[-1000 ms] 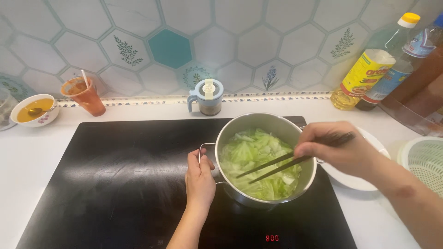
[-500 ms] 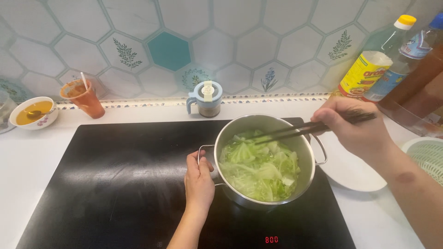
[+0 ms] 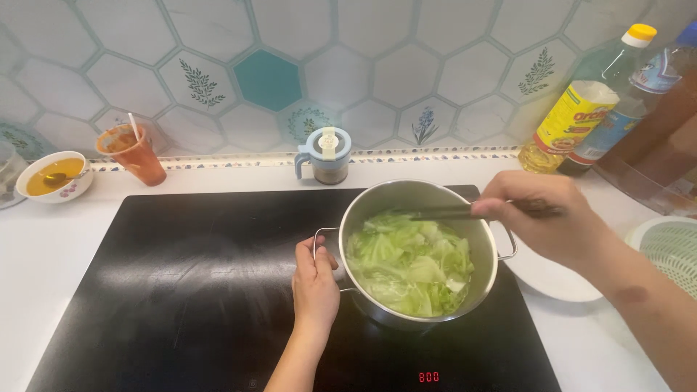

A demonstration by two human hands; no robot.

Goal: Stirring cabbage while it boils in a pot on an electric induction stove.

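Round steel pot [image 3: 406,199] of green cabbage [image 3: 410,265] on my black hob [image 3: 181,290]; left hand [image 3: 314,283] fingers grip its handle, right hand [image 3: 544,221] fingers pinch dark chopsticks [image 3: 443,213].

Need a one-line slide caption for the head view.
Left hand grips the handle of a steel pot of cabbage on a black cooktop; right hand holds chopsticks over it.
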